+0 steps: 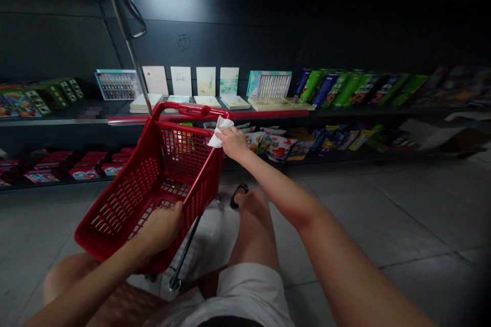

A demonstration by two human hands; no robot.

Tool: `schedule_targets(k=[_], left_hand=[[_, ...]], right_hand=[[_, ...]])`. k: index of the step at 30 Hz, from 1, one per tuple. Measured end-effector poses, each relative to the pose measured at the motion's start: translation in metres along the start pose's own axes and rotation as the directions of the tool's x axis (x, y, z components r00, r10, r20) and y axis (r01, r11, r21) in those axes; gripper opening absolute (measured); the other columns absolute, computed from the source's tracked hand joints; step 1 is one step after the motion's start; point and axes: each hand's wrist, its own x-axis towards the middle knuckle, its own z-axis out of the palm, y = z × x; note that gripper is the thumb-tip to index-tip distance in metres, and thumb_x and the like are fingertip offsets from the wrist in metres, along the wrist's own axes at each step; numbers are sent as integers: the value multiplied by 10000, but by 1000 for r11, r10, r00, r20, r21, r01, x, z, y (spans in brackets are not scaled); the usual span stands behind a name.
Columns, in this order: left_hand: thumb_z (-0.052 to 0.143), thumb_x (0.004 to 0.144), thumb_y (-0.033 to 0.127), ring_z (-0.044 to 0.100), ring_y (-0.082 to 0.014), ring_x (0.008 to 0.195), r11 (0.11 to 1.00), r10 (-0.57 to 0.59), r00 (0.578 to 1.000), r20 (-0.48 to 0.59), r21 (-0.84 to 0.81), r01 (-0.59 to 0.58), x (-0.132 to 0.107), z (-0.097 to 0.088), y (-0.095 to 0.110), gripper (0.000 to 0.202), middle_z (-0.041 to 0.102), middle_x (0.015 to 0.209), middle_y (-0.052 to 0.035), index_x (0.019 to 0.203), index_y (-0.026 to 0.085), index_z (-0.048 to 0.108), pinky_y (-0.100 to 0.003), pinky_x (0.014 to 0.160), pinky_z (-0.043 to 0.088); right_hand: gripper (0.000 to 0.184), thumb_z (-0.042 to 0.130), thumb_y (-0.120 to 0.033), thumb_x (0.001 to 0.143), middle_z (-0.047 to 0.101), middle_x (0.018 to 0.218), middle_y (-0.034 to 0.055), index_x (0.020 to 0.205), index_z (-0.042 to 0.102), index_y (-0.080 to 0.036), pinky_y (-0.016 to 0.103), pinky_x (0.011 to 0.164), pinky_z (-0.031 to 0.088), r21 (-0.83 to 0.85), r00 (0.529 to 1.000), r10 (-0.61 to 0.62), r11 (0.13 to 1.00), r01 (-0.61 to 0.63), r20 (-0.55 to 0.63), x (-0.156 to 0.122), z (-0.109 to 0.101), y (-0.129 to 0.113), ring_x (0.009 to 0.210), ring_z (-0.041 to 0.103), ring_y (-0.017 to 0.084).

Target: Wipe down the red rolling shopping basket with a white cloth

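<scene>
Red cart at 8 o'clock from view center, basket facing up, handle at the basket's 1 o'clock. Right hand at the cart's 2 o'clock: fingers bent, mostly closed, has a white cloth bunched against the top corner just below the handle's end. Left hand at the cart's 5 o'clock: fingers curled over the basket's near rim, mostly closed; can't tell how tight. Both arms come in from below. Behind the cart, shelf with upright books at the cart's 1 o'clock, green and blue bags at 2, red boxes low at 10. Metal pole at 12.
</scene>
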Motion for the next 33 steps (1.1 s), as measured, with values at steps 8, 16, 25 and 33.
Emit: schedule_targets(k=[8, 16, 25, 33], left_hand=[[239, 914, 162, 692, -268, 710, 995, 97, 995, -32, 5, -97, -18, 18, -55, 383, 708, 798, -147, 1186, 89, 500, -374, 653, 513], [317, 932, 360, 702, -220, 728, 987, 83, 996, -45, -137, -89, -32, 10, -101, 412, 733, 826, -76, 1253, 196, 516, -291, 659, 496], [400, 867, 610, 690, -274, 881, 997, -68, 992, -103, -38, 65, -28, 0, -117, 498, 723, 1008, -103, 1112, 212, 572, -312, 670, 471], [178, 968, 477, 676, -217, 806, 985, -20, 975, -220, -173, -19, 49, -25, -61, 495, 715, 843, -70, 948, 223, 603, -277, 677, 425]], right_hand=[[423, 310, -218, 955, 497, 1415, 24, 1289, 568, -264, 396, 826, 382, 21, 992, -124, 992, 125, -15, -32, -13, -3, 1108, 420, 271], [427, 335, -186, 928, 533, 1371, 61, 1260, 601, -220, 405, 819, 397, 34, 994, 93, 995, -92, -53, -32, -30, 8, 1050, 450, 278], [430, 407, -168, 892, 535, 1360, 54, 1279, 585, -228, 400, 877, 396, 100, 989, 94, 992, -83, -111, -53, -36, -2, 1098, 446, 276], [517, 374, -142, 885, 406, 1478, 65, 1382, 500, -211, 403, 989, 363, 295, 954, 159, 952, -81, -253, -76, 12, -50, 1165, 436, 268]])
